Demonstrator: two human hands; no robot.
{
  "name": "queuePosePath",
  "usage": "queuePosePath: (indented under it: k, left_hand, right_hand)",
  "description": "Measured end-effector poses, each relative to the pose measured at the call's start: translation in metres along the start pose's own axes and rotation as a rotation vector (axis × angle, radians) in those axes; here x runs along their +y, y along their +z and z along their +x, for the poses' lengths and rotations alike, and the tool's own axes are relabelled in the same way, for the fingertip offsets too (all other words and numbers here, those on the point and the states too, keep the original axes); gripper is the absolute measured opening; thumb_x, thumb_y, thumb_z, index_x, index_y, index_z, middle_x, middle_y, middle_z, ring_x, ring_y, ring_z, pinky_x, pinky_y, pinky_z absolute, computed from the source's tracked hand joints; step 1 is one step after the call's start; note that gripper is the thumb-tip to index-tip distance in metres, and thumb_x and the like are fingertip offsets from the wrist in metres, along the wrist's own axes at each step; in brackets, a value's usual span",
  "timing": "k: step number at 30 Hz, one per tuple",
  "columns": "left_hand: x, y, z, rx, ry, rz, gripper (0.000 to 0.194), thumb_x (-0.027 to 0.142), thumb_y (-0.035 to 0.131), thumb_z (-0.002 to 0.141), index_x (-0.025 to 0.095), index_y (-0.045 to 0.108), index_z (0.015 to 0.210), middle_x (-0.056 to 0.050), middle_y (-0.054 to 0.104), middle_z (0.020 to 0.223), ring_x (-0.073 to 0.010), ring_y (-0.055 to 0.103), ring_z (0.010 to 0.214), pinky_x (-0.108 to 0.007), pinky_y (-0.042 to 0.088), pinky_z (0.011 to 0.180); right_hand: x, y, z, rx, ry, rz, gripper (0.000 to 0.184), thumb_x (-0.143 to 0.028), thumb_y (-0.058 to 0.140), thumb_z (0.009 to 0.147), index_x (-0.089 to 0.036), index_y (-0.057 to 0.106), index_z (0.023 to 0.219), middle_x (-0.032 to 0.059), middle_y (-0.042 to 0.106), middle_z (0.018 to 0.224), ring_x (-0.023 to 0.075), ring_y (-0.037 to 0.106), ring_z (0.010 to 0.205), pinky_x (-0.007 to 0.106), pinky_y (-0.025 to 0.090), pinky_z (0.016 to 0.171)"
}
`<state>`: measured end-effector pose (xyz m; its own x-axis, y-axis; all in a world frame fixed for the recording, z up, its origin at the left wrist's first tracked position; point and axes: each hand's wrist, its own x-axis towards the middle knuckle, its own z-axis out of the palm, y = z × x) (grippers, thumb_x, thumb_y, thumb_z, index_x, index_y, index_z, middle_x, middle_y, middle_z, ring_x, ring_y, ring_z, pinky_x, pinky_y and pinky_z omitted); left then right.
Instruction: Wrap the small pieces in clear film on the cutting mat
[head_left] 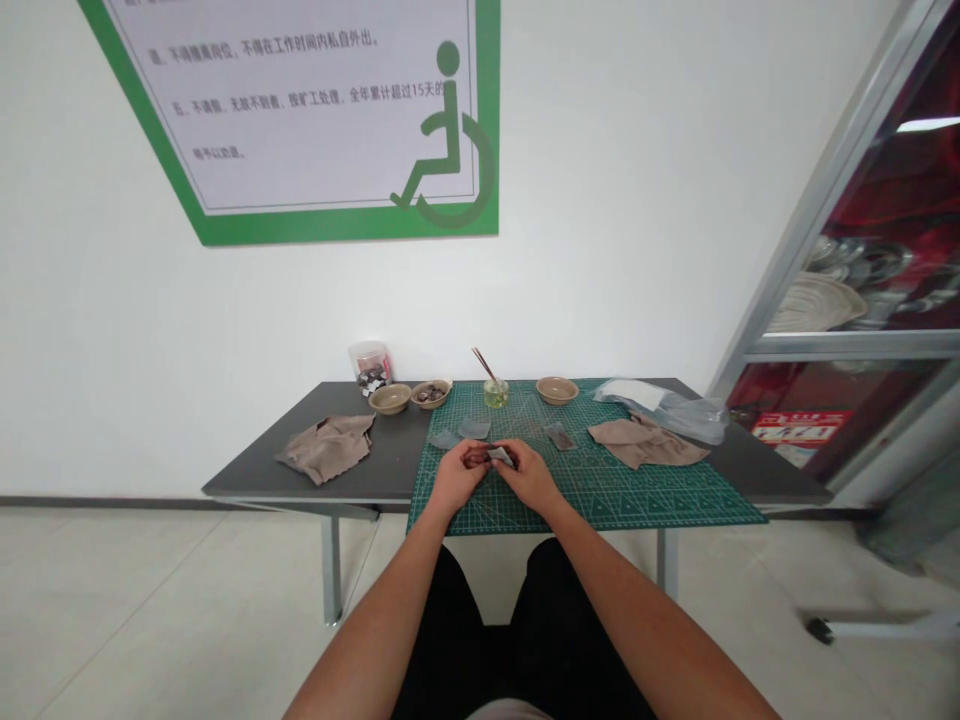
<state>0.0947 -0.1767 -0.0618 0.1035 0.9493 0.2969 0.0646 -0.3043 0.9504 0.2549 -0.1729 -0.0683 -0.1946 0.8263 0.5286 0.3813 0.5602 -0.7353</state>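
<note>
My left hand [463, 472] and my right hand [523, 470] meet over the near middle of the green cutting mat [637, 495]. My left fingers are curled round a small dark brown piece, mostly hidden by them. Between my right thumb and fingers is a small grey-white flat piece [500, 456], touching or very near the dark one; its kind is too small to make out. Just beyond my left hand lie thin translucent grey sheets [474, 428]. A small clear bag with something brown in it [559, 437] lies beyond my right hand.
Along the back stand a clear plastic tub [370, 367], a bowl [390, 400], a bowl of dark bits [431, 394], a glass jar with thin sticks [496, 393] and another bowl [557, 390]. Brown cloths [330, 448] [646, 442] flank the mat. A plastic bag [686, 412] lies right.
</note>
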Motion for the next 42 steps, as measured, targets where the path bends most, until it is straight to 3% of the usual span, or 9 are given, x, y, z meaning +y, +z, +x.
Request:
queuePosePath:
  k: [14,21,42]
  left_hand:
    - [-0.002,0.001,0.000,0.072,0.016,0.094,0.021,0.010,0.059,0.063,0.016,0.059,0.083,0.001,0.064,0.070,-0.0113,0.060,0.064,-0.023,0.048,0.063]
    - [0.003,0.003,-0.003,0.079,0.043,0.315,0.018,0.010,0.058,0.065,0.017,0.063,0.081,0.000,0.065,0.073,-0.0121,0.061,0.068,-0.025,0.049,0.068]
    - [0.004,0.003,-0.007,0.139,0.054,0.400,0.008,0.017,0.061,0.070,0.016,0.065,0.077,0.000,0.067,0.069,-0.0127,0.061,0.064,-0.024,0.046,0.064]
  right_hand:
    - [-0.005,-0.004,0.001,-0.020,0.144,0.048,0.018,-0.034,0.055,0.081,-0.020,0.065,0.086,0.0003,0.067,0.078,0.0164,0.059,0.072,0.027,0.042,0.069]
    - [-0.004,-0.004,0.003,-0.044,0.211,0.028,0.023,-0.039,0.056,0.080,-0.018,0.065,0.078,0.0007,0.065,0.070,0.0158,0.057,0.066,0.026,0.039,0.063]
    - [0.014,0.002,0.007,-0.123,0.213,0.079,0.032,-0.046,0.053,0.080,-0.017,0.066,0.078,0.0027,0.064,0.067,0.0154,0.055,0.061,0.024,0.038,0.056]
